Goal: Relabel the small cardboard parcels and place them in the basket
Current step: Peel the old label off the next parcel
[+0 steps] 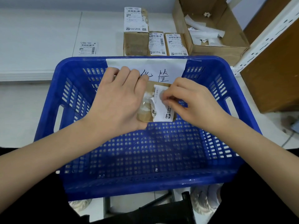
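Both bare forearms reach forward over the near rim of the blue plastic basket (48, 101), a perforated crate with slotted walls and handle cut-outs on either side. No parcels lie on its floor.

Small cardboard parcel (148, 109) held in the air above the basket's middle, between the two hands. Brown card, glossy clear tape along its left part, torn white paper remnants under the tape. White shipping label (161, 109) covers its right part; the label's left edge is ragged and partly lifted.

Left hand (119, 101): fingers curled over the parcel's far left edge, thumb under the near end, gripping it. Right hand (192, 105): fingertips bunched, pinching the label near its middle.

White paper sign (145, 65) with handwritten black characters hangs over the basket's far rim.

Beyond the basket, on the white surface (40, 29): three labelled parcels (157, 43) side by side, the left one standing taller. Loose shipping label (88, 48) lies flat well to their left. Open cardboard box (215, 47) at far right holds crumpled white paper strips.
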Demonstrator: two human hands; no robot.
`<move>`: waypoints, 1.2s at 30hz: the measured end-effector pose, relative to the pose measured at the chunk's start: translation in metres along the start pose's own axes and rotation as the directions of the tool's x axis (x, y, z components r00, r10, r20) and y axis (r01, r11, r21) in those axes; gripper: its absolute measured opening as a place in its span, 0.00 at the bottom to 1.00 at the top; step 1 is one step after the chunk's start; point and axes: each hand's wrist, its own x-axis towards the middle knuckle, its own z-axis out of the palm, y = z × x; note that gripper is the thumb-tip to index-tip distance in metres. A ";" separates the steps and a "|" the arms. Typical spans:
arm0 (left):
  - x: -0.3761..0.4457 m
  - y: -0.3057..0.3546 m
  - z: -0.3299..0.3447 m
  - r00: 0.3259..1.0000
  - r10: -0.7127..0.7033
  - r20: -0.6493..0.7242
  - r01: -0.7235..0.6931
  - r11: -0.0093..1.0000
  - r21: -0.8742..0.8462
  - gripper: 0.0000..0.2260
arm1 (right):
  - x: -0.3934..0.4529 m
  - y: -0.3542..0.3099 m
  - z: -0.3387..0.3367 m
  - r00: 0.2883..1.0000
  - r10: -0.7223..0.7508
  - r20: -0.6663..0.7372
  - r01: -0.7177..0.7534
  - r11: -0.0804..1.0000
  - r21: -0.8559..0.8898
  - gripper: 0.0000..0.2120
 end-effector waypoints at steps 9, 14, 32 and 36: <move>0.005 -0.010 0.000 0.999 0.036 0.037 -0.037 0.999 0.007 0.38 | 0.004 0.000 0.003 1.000 0.011 0.018 -0.012 0.997 0.070 0.16; 0.005 -0.010 0.005 0.997 0.027 0.075 -0.027 1.000 0.002 0.39 | 0.012 0.004 0.003 1.000 0.012 0.005 -0.012 0.999 0.034 0.14; 0.008 -0.020 -0.004 1.000 -0.011 -0.013 0.012 0.999 0.030 0.37 | 0.012 -0.002 0.007 0.997 0.074 0.023 -0.077 0.983 0.167 0.10; 0.008 -0.019 -0.003 1.000 -0.022 0.006 0.021 0.999 0.025 0.38 | 0.018 -0.006 0.001 0.989 0.142 -0.047 -0.131 0.975 0.181 0.15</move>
